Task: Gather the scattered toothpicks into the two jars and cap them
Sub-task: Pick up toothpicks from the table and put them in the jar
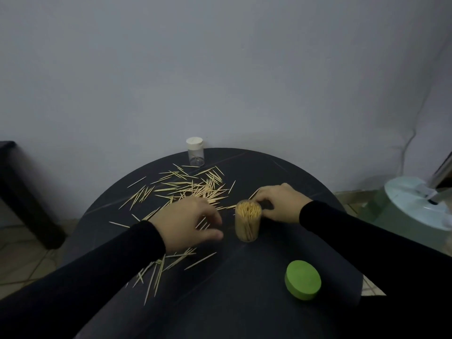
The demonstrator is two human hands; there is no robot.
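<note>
Both our arms in black sleeves reach in over the counter's near edge. Our left hand [189,222] hovers palm down with fingers curled, and our right hand [278,204] is curled too, knuckles up.

No legible text or labels anywhere.

The left hand [187,222] is motion-blurred, so whether its fingers pinch toothpicks [193,187] is unclear. The right hand [278,203] sits partly behind the full jar [247,222], fingertips hidden. Toothpicks beneath both hands are covered.

green cap [302,280], black table [244,302], white lid [194,143]
</note>
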